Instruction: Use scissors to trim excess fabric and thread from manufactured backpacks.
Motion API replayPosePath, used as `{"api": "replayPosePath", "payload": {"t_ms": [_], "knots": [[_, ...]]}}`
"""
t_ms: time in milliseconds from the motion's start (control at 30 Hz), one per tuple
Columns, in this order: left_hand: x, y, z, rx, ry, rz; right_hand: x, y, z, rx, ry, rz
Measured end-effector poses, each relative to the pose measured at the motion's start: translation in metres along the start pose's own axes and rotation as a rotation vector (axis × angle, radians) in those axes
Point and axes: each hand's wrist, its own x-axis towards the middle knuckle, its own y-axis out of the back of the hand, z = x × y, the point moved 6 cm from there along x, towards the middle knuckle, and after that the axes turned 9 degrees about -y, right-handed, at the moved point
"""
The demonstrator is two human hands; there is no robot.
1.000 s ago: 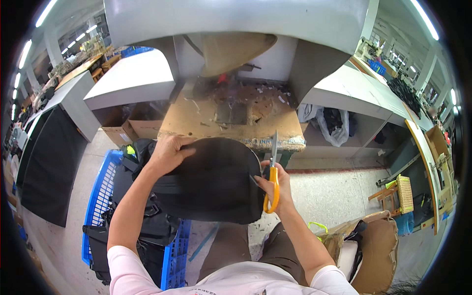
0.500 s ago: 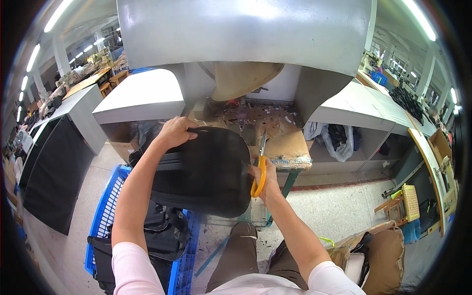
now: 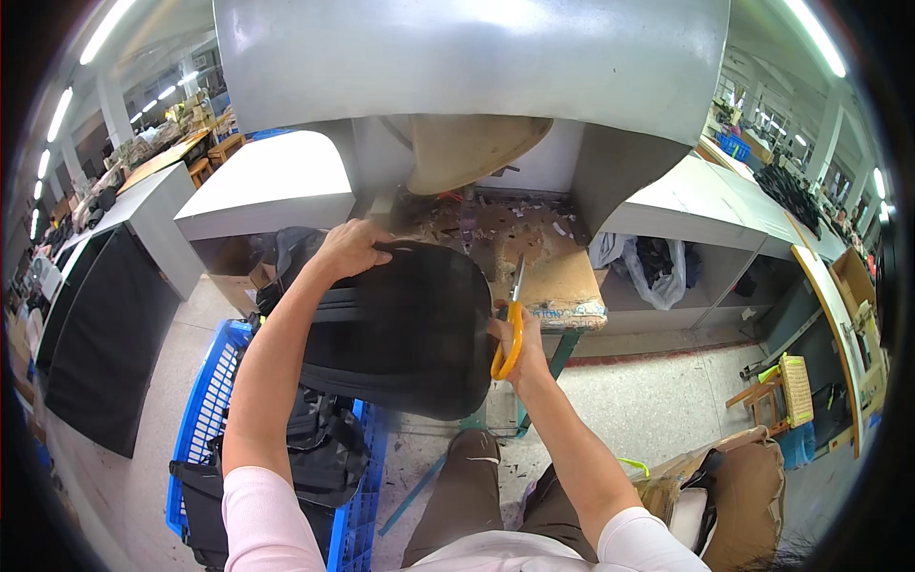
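The right hand (image 3: 521, 351) was curled round the orange handle of the scissors (image 3: 516, 317), whose blades lay close together and pointed away from the person, toward the bench (image 3: 562, 286). Its fingers were near the bag's right edge, but blur there left it unclear whether they also pinched the cloth. The left hand (image 3: 353, 250) was closed, thumb against fingers, on the far left edge of the bag (image 3: 405, 329).

The bag hung between the two hands, in front of the person's legs and partly hiding the near side of the bench. By the look of it, work on this piece was not finished: it had not been set down, and the scissors were at the ready but not cutting. How much of the edge had been trimmed did not show.

The bag was black and soft-looking, broad and rounded at the corners, with ridged folds along its left part. Below it to the left, more black goods (image 3: 327, 456) filled a blue crate (image 3: 355, 510). Dark scraps (image 3: 481, 221) littered the bench under a metal hood (image 3: 472, 67).
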Motion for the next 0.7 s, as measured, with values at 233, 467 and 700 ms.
{"api": "replayPosePath", "payload": {"t_ms": [233,467,700], "knots": [[-0.018,-0.018,0.036,-0.058,-0.137,0.04,-0.02,0.045,0.009,-0.076,0.008,0.049],[-0.082,-0.068,0.115,-0.325,-0.228,-0.011,-0.058,0.13,0.006,-0.579,0.141,-0.05],[-0.119,-0.139,0.172,-0.627,-0.191,-0.212,-0.109,0.11,-0.022,-1.042,0.399,-0.165]]}}
